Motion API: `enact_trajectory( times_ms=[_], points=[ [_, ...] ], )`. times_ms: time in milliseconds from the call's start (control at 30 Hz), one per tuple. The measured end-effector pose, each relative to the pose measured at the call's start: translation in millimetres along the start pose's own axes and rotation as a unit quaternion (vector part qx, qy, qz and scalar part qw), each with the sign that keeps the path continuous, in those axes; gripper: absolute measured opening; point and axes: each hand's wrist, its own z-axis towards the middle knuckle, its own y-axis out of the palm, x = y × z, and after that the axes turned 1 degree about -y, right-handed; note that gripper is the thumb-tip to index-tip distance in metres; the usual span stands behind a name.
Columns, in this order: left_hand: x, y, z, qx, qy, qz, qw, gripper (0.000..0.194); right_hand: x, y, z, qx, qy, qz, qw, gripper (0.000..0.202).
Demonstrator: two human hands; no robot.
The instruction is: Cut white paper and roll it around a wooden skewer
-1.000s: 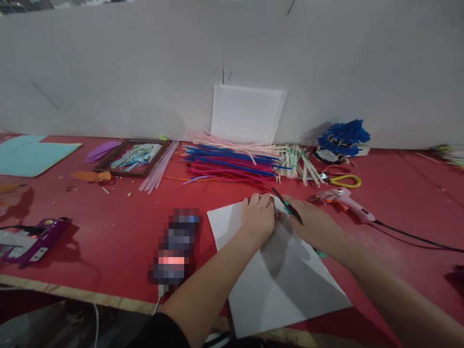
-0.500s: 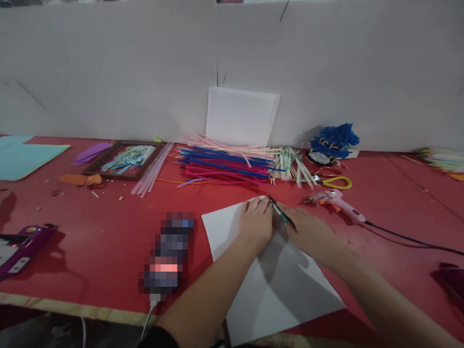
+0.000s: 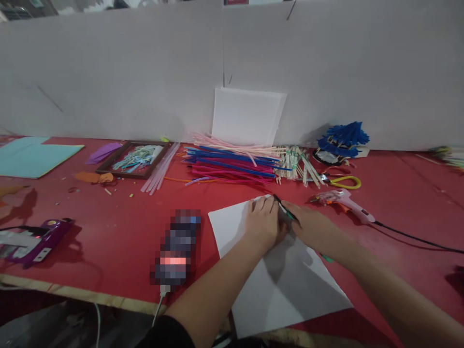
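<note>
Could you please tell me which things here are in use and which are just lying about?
In use: white sheet, left hand, right hand, dark pen.
Lying about: pink glue gun, coloured sticks, yellow-handled scissors, framed picture.

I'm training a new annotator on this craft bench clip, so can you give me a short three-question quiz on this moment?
1. True or false: both hands rest on the white sheet.
2. What does the right hand hold? A) yellow-handled scissors B) a thin dark green-tipped tool C) the pink glue gun
3. Which thing lies on the red table just right of the right hand, with a black cord?

Key
1. True: the left hand presses the sheet's far corner, and the right hand is beside it.
2. B: the thin dark tool; the yellow-handled scissors lie apart.
3. The pink glue gun.
</note>
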Motion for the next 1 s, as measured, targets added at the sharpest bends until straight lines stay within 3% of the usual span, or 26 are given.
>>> enact_trajectory(
  times_ms=[400,800,1000],
  points=[
    [1.6,-1.4,1.8,0.006,-0.014,0.003,1.000,0.039,-3.5,-17.0,1.1,-0.022,-0.009,-0.007,1.000,0.047],
    [2.4,-2.0,1.6,0.007,-0.009,0.003,1.000,0.038,-11.0,-16.6,-14.0,-0.032,0.021,-0.020,0.999,0.051],
    [-1.5,5.9,2.4,0.030,-0.002,-0.004,1.000,0.036,-13.1,-19.4,-20.4,-0.037,0.028,-0.023,0.999,0.051]
  ],
)
